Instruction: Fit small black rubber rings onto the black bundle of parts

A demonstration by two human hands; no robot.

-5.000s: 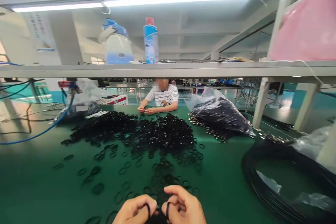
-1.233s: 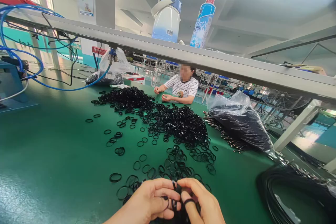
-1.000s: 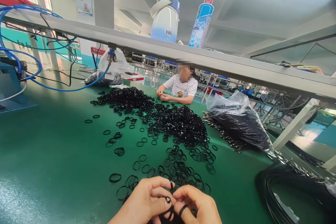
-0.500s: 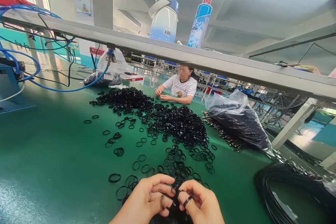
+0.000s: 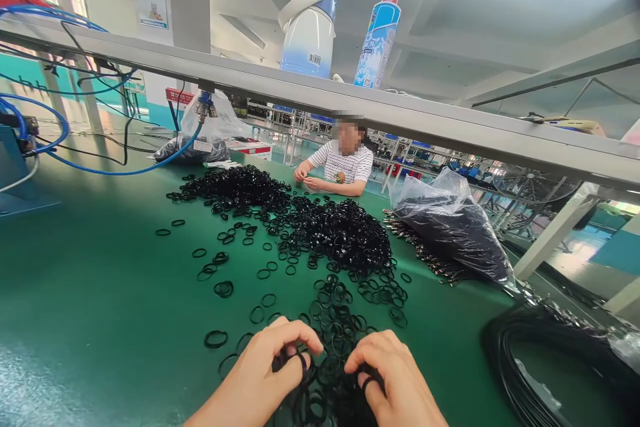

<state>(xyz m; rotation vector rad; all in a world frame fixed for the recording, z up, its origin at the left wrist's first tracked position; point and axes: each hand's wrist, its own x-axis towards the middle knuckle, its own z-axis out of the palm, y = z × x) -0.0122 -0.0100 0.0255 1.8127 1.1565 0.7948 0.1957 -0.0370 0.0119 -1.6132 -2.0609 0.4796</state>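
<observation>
Both hands, left hand (image 5: 265, 363) and right hand (image 5: 390, 377), have fingers curled, pinching black rubber rings (image 5: 325, 380) on the green table (image 5: 100, 307).

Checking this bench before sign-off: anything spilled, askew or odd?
Nothing looks damaged. Black rubber rings lie in loose heaps on the green table, with stray singles scattered to the left. Both hands, left hand and right hand, pick at the nearest cluster. A clear bag lies slumped on its side.
</observation>
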